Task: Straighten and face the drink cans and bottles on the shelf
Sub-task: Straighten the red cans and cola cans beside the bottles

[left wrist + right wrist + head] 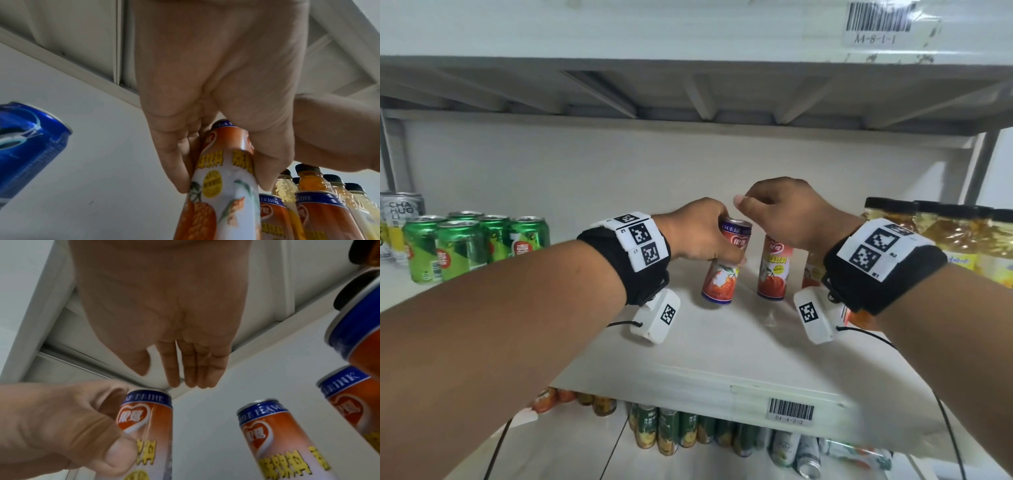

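Note:
My left hand [709,236] grips the upper part of a tall orange-and-white drink can [722,274] with a blue rim, thumb on the front and fingers round the back. The can leans slightly, its base at the shelf board [722,342]. The left wrist view shows the same hand [216,97] wrapped round this can [224,186]. My right hand [777,209] hovers above a second matching can [774,270]. In the right wrist view that hand [185,366] has relaxed straight fingers and holds nothing, with the held can [152,418] and the second can [267,434] below it.
Green cans [465,246] and a white can [400,212] stand at the left, and yellow juice bottles [945,233] at the right. A third orange can [812,274] is behind my right wrist. A blue can [26,146] sits left. The upper shelf's underside [688,96] is close overhead.

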The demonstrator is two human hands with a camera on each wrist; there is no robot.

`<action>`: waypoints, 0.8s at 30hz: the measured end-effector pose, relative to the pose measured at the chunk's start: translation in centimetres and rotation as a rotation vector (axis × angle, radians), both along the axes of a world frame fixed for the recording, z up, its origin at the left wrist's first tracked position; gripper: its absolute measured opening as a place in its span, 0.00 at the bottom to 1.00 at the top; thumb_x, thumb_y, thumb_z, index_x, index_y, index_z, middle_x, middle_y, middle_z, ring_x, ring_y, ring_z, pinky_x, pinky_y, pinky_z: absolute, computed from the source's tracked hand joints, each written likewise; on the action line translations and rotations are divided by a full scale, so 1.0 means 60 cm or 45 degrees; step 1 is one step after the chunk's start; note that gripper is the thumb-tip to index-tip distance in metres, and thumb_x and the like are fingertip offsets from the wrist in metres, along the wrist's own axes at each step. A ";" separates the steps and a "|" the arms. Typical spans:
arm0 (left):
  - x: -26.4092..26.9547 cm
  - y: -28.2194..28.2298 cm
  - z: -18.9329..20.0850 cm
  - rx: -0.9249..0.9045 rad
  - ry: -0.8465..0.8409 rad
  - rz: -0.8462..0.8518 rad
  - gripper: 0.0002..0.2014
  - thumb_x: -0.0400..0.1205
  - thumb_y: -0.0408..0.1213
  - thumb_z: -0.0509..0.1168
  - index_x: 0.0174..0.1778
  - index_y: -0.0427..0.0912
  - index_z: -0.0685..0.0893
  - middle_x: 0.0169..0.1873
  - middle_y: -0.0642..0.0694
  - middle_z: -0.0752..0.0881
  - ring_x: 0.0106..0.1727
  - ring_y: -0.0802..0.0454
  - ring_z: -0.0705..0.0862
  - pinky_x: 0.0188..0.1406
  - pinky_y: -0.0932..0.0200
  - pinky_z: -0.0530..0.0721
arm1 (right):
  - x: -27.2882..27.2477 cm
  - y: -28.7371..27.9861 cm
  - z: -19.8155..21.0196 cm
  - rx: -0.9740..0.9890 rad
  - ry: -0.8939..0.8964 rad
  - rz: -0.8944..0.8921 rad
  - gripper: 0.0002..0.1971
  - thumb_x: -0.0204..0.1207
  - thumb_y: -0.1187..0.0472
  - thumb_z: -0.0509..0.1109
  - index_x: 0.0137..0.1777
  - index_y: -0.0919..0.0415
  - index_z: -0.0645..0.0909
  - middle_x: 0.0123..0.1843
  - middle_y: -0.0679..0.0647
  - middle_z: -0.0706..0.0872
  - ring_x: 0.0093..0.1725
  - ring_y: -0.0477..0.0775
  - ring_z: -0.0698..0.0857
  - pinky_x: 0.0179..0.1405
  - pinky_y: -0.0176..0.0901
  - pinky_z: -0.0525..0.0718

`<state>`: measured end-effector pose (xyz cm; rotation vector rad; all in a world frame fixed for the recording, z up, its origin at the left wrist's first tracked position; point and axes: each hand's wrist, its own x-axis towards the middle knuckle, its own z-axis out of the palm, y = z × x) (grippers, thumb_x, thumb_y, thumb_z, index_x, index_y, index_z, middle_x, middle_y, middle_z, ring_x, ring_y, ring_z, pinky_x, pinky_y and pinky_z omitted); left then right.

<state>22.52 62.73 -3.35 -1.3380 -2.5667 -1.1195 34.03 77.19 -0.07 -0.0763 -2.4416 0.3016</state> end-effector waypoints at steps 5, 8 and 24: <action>-0.025 0.024 0.002 -0.070 -0.011 0.052 0.19 0.71 0.39 0.84 0.52 0.33 0.90 0.45 0.33 0.95 0.47 0.38 0.96 0.49 0.37 0.97 | -0.027 0.034 -0.010 0.313 -0.237 -0.334 0.17 0.84 0.51 0.68 0.62 0.63 0.88 0.63 0.59 0.89 0.64 0.62 0.85 0.61 0.48 0.83; -0.034 0.031 0.003 -0.105 0.000 0.063 0.19 0.73 0.38 0.84 0.53 0.30 0.90 0.46 0.31 0.94 0.47 0.37 0.96 0.47 0.37 0.96 | -0.042 0.049 -0.023 0.264 -0.257 -0.406 0.20 0.80 0.51 0.72 0.67 0.61 0.86 0.68 0.60 0.86 0.70 0.63 0.81 0.67 0.48 0.81; -0.024 0.013 0.040 -0.212 0.449 0.191 0.33 0.74 0.55 0.83 0.72 0.44 0.85 0.64 0.50 0.86 0.63 0.47 0.86 0.66 0.49 0.88 | -0.025 0.054 -0.010 0.131 -0.093 -0.238 0.15 0.76 0.55 0.77 0.62 0.56 0.88 0.61 0.53 0.87 0.56 0.53 0.81 0.49 0.38 0.75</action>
